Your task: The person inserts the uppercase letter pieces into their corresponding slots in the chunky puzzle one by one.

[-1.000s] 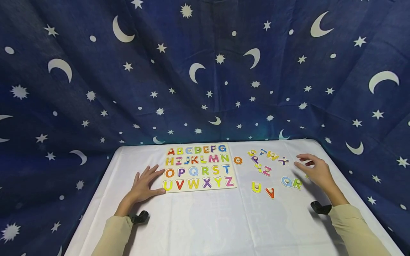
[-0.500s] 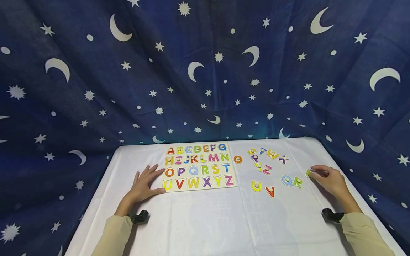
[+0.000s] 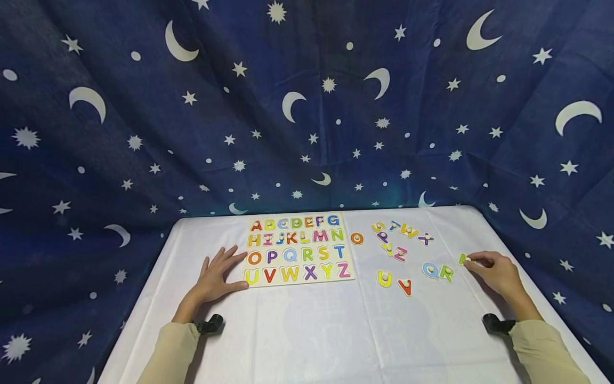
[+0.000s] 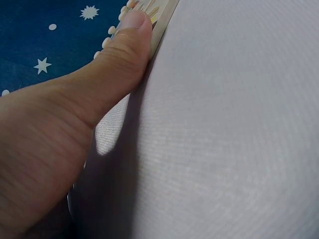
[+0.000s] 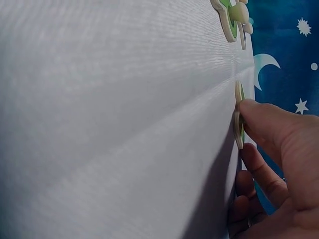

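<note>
The letter puzzle board lies toward the back of the table. My left hand rests at its left edge with fingers spread; in the left wrist view the thumb lies on the board's edge. At the right, my right hand pinches a small green letter piece, partly covered by the fingers. In the right wrist view that green letter piece stands edge-on at the thumb tip, close to the cloth. Just left of this hand lie a green R piece and a light blue Q piece.
Between board and right hand lie several knobbed letters, among them an orange O, a yellow U, a red letter and a pink Z. White cloth covers the table; a starry blue curtain hangs behind.
My right hand has moved right and toward me, from beside the purple X to the green letter piece, and now pinches it. The left hand has stayed at the board.
</note>
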Available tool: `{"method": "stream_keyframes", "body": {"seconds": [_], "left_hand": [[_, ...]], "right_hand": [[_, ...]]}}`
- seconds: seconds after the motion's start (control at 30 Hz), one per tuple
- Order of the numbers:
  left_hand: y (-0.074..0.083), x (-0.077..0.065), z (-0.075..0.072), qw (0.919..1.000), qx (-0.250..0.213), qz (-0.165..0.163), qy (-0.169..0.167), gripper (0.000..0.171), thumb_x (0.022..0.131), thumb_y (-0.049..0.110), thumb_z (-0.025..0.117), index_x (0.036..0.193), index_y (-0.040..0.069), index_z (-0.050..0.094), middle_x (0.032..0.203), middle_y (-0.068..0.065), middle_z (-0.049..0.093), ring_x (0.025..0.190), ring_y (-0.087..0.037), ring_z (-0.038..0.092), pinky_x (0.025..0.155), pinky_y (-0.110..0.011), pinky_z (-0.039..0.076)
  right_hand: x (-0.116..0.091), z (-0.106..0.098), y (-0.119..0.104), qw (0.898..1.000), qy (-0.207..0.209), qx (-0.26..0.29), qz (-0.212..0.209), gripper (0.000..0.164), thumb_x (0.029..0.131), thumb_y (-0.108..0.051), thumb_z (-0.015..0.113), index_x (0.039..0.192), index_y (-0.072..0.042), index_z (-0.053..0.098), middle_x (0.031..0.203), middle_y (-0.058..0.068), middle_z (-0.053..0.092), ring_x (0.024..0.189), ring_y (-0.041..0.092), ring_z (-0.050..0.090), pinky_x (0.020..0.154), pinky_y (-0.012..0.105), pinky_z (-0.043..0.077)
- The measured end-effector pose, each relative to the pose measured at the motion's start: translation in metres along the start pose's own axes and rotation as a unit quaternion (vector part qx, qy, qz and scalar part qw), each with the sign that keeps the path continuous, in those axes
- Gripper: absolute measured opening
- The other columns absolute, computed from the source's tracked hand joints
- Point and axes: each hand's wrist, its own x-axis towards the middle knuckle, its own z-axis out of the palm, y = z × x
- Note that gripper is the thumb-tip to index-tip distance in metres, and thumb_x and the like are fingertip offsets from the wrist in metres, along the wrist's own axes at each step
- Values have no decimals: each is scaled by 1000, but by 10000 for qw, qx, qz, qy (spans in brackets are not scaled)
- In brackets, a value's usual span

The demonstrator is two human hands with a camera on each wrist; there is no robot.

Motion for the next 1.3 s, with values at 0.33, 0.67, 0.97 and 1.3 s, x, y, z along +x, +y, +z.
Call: {"method": "stream_keyframes", "body": {"seconds": [0.33,0.67,0.97,1.3], "left_hand": [[1,0,1,10000,10,12,26,92,74,56,87,151,20,53,165,-18,32,154,-48,11,118,-74,-5],[2,0,-1,10000,20,12,33,91,74,54,87,151,19,53,165,-19,32,154,-48,12,118,-74,-5],[3,-2,-1,10000,-4,49,53,91,74,54,88,150,18,53,164,-19,33,154,-49,13,118,-74,-4],[2,-1,-2,9999,-31,103,80,91,74,54,88,150,18,54,164,-19,33,153,-49,14,118,-74,-4]], "right_hand": [[-1,0,2,9998,-34,64,168,38,94,-27,75,112,5,72,109,29,64,93,36,57,71,38,41],[-1,1,2,9999,53,72,116,36,94,-26,75,111,5,73,110,29,65,95,40,59,72,41,43],[4,-1,-18,9998,111,147,64,35,93,-25,75,111,5,72,121,35,61,104,49,59,80,61,49],[23,6,-71,9984,29,494,-267,36,95,-30,75,116,-1,73,132,28,59,112,47,56,79,50,47]]}}
